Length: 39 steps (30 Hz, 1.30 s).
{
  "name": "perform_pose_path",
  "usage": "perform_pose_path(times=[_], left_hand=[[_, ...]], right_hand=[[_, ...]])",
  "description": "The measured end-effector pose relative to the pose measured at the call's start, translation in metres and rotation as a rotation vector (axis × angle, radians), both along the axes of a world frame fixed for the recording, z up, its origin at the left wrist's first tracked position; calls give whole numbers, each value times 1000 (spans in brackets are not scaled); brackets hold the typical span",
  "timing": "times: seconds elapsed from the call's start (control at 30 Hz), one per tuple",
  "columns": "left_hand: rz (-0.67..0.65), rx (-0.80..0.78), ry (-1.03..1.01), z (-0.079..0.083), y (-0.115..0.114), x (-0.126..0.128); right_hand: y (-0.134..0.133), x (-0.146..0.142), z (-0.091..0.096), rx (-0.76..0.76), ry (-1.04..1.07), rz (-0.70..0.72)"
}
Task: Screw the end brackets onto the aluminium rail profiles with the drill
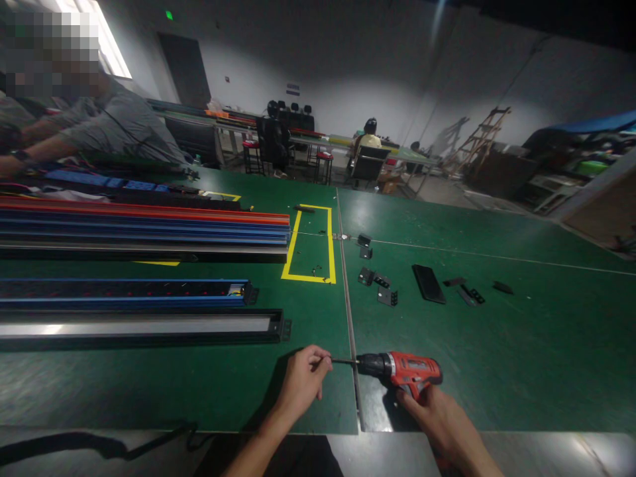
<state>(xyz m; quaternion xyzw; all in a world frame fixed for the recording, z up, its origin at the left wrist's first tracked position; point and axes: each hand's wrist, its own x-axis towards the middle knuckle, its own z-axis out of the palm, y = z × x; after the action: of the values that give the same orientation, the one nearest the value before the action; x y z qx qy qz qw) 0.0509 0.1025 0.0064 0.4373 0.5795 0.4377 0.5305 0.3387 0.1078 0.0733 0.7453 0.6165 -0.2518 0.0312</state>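
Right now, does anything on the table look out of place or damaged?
Slightly untidy: small dark bits lie loose inside the yellow tape outline, and black brackets lie at mixed angles beyond the red drill. I see no spill or clear damage.

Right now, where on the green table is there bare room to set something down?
Widest: the table right of the drill and right hand. A smaller patch lies between the yellow tape and left hand. Crowded: left, with long bars, and around the black slab, with small brackets either side.
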Motion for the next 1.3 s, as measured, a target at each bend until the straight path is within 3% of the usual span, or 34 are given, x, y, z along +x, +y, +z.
perform_pose_path(times=[0.27, 0.57, 1.03, 1.3], left_hand=[[-6, 10, 13, 1, -4, -1], [-48, 26, 74, 2, -2, -3], [-92, 81, 147, 8, -4, -3], [-69, 137, 191, 1, -5, 0]], right_hand=[[-2, 4, -9, 39, -14, 6], [-1, -1, 4, -11, -9, 16], [0, -1, -3, -2, -35, 4], [2, 0, 1, -27, -14, 34]])
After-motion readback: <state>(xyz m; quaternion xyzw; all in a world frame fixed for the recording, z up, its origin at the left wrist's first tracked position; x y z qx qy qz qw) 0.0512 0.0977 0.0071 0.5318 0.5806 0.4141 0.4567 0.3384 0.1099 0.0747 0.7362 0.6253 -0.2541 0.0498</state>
